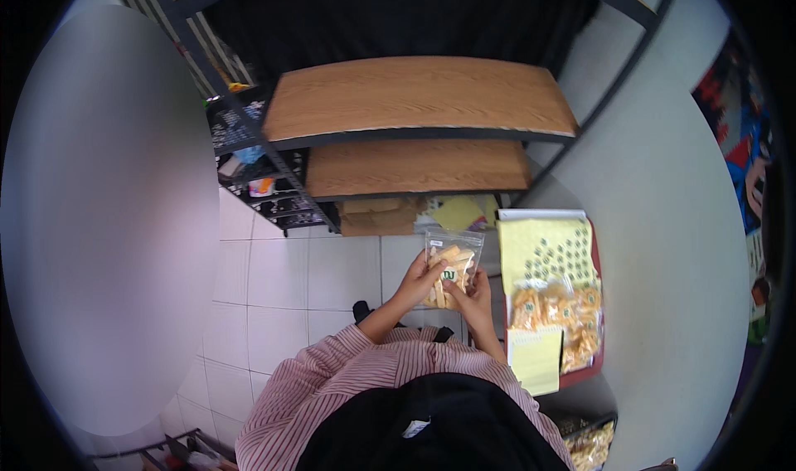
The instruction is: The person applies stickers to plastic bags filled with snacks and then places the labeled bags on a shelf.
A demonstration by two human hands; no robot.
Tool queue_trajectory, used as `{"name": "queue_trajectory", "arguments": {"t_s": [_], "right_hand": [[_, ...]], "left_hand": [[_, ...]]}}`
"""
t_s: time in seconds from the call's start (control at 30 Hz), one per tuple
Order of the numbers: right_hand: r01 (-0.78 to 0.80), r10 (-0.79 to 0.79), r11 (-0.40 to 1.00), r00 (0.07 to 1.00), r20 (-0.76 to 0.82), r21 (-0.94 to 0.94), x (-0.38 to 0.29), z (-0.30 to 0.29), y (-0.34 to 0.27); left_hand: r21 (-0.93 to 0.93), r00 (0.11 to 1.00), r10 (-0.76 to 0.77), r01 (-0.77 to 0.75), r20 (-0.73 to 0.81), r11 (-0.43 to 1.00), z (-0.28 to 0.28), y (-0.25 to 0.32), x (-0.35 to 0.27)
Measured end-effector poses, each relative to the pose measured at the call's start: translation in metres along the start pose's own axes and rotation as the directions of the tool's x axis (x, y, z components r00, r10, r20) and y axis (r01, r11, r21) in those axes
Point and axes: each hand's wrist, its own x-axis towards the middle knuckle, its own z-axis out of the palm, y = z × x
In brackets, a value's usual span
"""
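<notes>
A clear zip-top plastic bag of pale stick-shaped snacks is held in front of me, its zip edge pointing away. On its front is a round sticker with green marks. My left hand grips the bag's left side, thumb lying across the front. My right hand holds the lower right side, its thumb beside the sticker. The fingers behind the bag are hidden. To the right, a yellow sheet carries several small round stickers, and several filled snack bags lie just below it.
A metal rack with wooden shelves stands ahead, with cardboard beneath it. A smaller yellow sheet lies at the red-edged surface's front. A black crate of snacks sits at lower right. A wall bounds the right.
</notes>
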Motion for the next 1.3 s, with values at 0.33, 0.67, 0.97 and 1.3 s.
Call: {"name": "queue_trajectory", "arguments": {"t_s": [0.33,0.67,0.97,1.3], "right_hand": [[0.095,-0.085,0.994,0.98,0.179,-0.052,0.019,0.155,0.006],[0.052,-0.04,0.998,0.955,0.292,-0.032,0.024,0.252,0.041],[0.082,-0.068,0.997,0.897,0.437,-0.013,0.028,0.277,0.037],[0.128,-0.059,0.986,0.867,0.495,-0.107,0.048,0.29,0.044]], "left_hand": [[0.064,0.977,0.141,-0.132,-0.161,0.989,-0.128,0.081,-0.03],[0.116,0.958,0.143,-0.117,-0.25,0.986,-0.218,0.123,-0.065],[0.087,0.957,0.121,-0.101,-0.265,0.991,-0.243,0.116,-0.09],[0.242,0.915,0.179,-0.094,-0.361,0.966,-0.24,0.123,-0.107]]}}
